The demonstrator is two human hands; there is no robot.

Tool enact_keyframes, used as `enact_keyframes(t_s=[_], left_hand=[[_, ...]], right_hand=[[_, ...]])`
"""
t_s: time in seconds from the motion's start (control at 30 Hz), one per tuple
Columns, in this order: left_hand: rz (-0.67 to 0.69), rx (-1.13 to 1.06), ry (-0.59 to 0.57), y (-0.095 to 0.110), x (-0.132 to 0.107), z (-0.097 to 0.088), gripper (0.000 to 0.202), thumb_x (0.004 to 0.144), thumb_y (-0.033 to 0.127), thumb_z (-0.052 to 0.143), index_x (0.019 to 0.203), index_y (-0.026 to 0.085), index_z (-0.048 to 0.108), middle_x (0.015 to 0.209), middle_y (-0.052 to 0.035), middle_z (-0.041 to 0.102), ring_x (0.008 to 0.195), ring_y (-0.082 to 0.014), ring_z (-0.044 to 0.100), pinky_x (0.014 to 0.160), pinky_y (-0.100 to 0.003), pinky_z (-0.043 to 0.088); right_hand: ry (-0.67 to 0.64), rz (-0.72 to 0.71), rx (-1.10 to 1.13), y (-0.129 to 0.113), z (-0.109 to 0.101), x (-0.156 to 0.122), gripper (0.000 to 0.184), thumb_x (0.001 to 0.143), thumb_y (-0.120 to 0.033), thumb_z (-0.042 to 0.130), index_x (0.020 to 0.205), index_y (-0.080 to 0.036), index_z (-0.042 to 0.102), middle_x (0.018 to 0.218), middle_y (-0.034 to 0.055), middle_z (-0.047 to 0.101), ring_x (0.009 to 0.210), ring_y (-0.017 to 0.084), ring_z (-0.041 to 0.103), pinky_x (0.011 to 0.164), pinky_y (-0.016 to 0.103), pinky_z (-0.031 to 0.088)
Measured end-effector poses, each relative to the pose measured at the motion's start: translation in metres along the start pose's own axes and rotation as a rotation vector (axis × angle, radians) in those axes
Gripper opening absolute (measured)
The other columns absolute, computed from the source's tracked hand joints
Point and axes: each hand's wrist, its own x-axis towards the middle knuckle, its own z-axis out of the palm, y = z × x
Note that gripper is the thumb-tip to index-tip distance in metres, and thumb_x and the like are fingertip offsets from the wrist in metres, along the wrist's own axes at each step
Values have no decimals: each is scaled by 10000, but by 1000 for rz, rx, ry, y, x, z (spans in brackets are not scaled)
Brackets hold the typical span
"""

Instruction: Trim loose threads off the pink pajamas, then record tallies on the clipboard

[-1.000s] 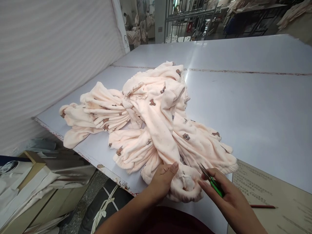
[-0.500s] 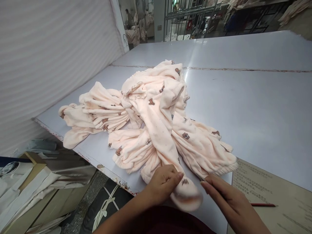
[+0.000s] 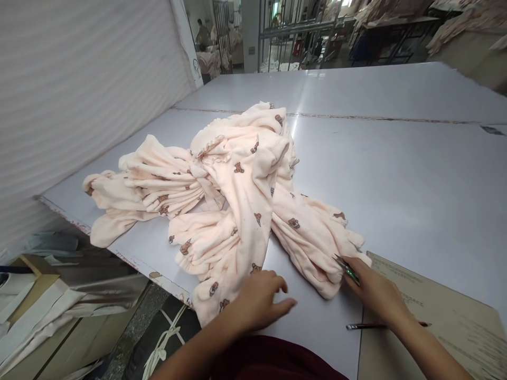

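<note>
A heap of pale peach plush garments (image 3: 241,195) printed with small brown bears lies bunched on the table. Over the edge of a sleeve at the near side rests my left hand (image 3: 263,301), its thumb and fingers apart and holding nothing. My right hand (image 3: 372,290) is closed around small pointed thread snips (image 3: 349,272) with a greenish glint, their tips close to the right-hand part of the heap. Part of the snips is hidden by my fingers.
A pencil (image 3: 362,326) lies partly on a brown cardboard sheet (image 3: 435,327) with writing, under my right forearm. The pale table (image 3: 396,184) extends far back. White sheeting (image 3: 91,89) hangs at left, above boxes (image 3: 71,338) and a bundle of white cords (image 3: 160,343).
My left hand has let go of the sleeve, which now lies back on the heap. My right hand has moved up and forward, and the snips in it now show. The view has shifted slightly.
</note>
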Motion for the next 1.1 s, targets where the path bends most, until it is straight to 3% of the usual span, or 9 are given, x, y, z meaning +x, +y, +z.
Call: enact_keyframes(t_s=[0.07,0.13,0.27,0.33,0.47,0.57,0.73,0.87,1.1], left_hand=[[72,-172,-39,9,13,25,485,754,462,599,1150,191,525,1024,-77,601,912,-227,553,802,-335,429],[113,-355,45,16,22,38,648,692,452,668,1227,163,444,1118,-116,557,987,-257,524,846,-361,418],[173,-739,297,28,23,28,321,751,263,599,1038,155,504,996,-76,571,905,-209,530,807,-309,418],[209,-860,379,31,16,14,155,778,172,519,932,157,516,921,-47,559,842,-174,520,778,-279,410],[183,-974,398,26,2,-4,38,789,140,471,770,158,499,754,1,491,726,-128,458,701,-239,376],[87,-1080,376,21,-3,-6,88,806,154,449,723,159,476,682,22,443,653,-103,396,639,-222,344],[73,-1118,352,21,-1,-1,54,772,144,460,740,147,503,703,12,456,669,-106,394,648,-231,338],[83,-1139,325,24,-1,-5,60,745,132,447,702,151,483,678,15,436,630,-99,387,615,-231,334],[61,-1080,308,23,-2,-7,70,755,180,488,698,147,513,722,-3,458,674,-110,409,646,-230,356]], right_hand=[[-8,2,78,-14,-9,-2,397,831,-426,396,1115,-189,542,1014,91,673,867,265,644,638,346,541],[-50,-21,265,-37,-20,-12,461,841,-460,419,1192,-170,492,1100,95,643,1015,239,601,806,316,518],[-58,9,791,-86,-28,-40,520,797,-465,535,1232,-186,474,1222,106,568,1169,262,487,958,359,424],[-52,47,894,-101,-26,-49,484,787,-464,552,1199,-216,498,1207,89,572,1137,252,508,952,356,428],[-31,9,795,-108,-32,-53,405,761,-444,594,1105,-244,524,1144,60,570,1028,209,557,868,278,476],[72,-100,640,-110,-46,-55,194,815,-409,526,916,-245,549,902,21,593,807,159,583,683,200,498],[-78,-330,475,-126,-56,-58,131,888,-319,441,821,-235,514,737,-8,549,649,123,564,580,194,455],[-87,-348,360,-135,-47,-58,144,898,-335,434,834,-228,506,746,-4,543,618,117,567,548,208,434],[-135,-290,453,-139,-45,-55,226,911,-355,397,748,-231,493,685,-21,535,592,110,538,541,196,426]])
